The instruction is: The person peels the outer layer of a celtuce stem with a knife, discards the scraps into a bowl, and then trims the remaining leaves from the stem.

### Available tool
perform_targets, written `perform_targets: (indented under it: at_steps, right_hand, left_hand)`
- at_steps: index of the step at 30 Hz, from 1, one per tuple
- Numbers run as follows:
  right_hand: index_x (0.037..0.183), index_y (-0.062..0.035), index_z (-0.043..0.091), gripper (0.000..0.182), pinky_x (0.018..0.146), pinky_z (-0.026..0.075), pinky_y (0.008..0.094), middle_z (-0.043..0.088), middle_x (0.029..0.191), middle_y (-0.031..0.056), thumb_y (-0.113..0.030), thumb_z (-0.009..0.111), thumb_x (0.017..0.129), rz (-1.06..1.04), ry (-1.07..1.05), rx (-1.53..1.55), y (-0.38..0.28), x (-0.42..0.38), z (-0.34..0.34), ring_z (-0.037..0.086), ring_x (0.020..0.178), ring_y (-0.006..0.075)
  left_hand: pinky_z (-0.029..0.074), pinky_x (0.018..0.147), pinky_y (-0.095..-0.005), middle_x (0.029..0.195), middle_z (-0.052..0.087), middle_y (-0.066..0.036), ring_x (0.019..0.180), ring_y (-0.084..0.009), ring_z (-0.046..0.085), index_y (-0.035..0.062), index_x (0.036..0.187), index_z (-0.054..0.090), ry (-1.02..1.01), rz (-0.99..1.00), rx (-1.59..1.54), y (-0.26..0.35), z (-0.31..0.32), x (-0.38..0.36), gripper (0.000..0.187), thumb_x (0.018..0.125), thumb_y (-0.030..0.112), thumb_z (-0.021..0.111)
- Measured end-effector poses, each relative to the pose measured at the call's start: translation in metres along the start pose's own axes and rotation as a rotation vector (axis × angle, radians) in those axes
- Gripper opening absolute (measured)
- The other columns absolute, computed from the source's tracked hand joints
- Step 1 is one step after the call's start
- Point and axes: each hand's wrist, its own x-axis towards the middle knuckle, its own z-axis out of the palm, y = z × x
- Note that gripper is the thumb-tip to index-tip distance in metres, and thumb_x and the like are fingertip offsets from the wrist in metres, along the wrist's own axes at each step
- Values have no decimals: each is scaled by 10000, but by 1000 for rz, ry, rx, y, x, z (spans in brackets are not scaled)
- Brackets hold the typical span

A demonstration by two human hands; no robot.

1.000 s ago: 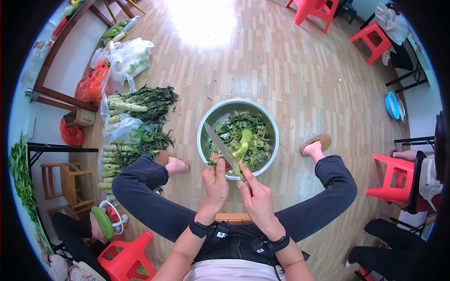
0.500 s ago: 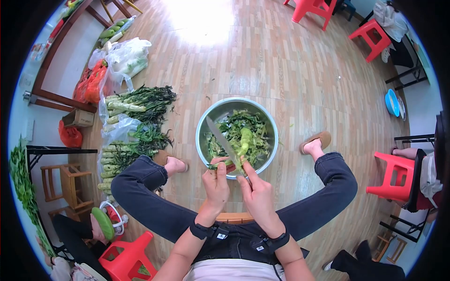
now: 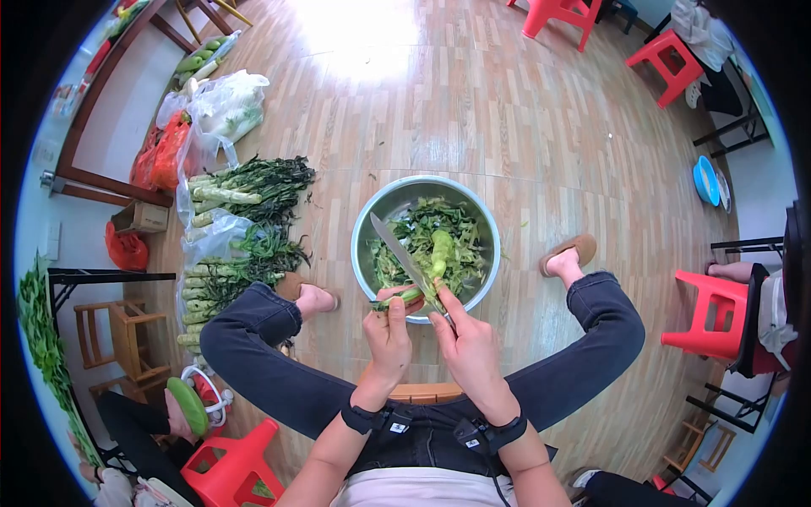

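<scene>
My left hand (image 3: 389,334) is closed around a green leafy-ended vegetable stem (image 3: 407,296) that looks like celtuce, over the near rim of a steel basin (image 3: 361,283). Close beside it, my right hand (image 3: 469,338) grips a knife (image 3: 393,241), its long blade slanting up and left across the basin. The blade's lower part meets the stem near my fingers; the knife handle is mostly hidden in my palm. Inside the basin, green leaves and peelings (image 3: 465,224) are heaped, with a pale green peeled piece (image 3: 442,252) among them.
Leafy celtuce stalks (image 3: 224,196) lie on the floor at left, near plastic bags (image 3: 232,101). A red stool (image 3: 232,465) stands at lower left, another red stool (image 3: 705,313) at right. Other people sit around the edges. My feet flank the basin.
The stem in my left hand has tilted and shows more of its green length. My right hand and the knife have barely shifted. At lower right, another person's dark-clothed legs have moved downward.
</scene>
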Motion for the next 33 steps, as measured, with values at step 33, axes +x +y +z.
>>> perform_targets:
  at_steps: [33]
  right_hand:
    - [1190,-138,554,404,449,398,275,483,611,33,-215,585,795,-187,-74,-844,-91,15,-86,549,463,167]
  left_hand:
    - [509,760,-294,956,621,-148,880,-192,622,-78,1021,533,68,3,84,-11,-13,8,445,984,324,346]
